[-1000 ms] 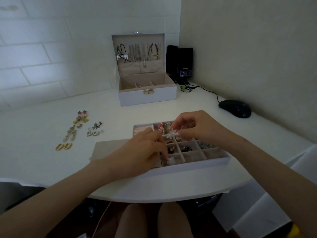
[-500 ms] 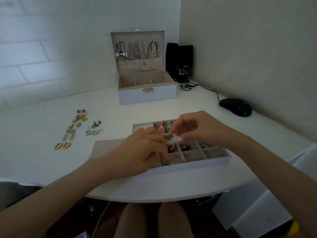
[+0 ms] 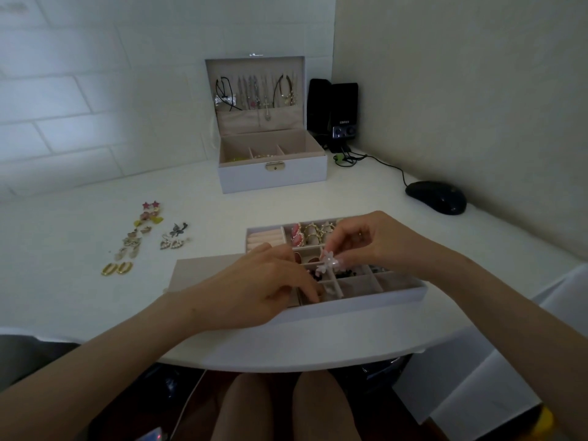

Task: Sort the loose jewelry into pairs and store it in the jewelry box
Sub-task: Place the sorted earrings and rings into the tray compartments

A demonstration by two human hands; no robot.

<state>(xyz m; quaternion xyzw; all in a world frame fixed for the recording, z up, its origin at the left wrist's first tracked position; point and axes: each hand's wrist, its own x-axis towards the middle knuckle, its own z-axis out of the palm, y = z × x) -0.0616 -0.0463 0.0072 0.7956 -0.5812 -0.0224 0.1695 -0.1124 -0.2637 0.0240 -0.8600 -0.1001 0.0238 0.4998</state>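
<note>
Your right hand [image 3: 372,246] has lowered the flower earring [image 3: 327,261], pinched, toward the tray [image 3: 366,300]. Left hand [image 3: 261,288] digs in 1 front slot, grip unclear; prob. hunting its match.

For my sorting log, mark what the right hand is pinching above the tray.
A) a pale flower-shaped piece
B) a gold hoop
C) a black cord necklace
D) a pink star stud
A: the right hand pinches a pale flower piece in its fingertips over the tray, while the gold hoops lie apart, far to the left.
</note>
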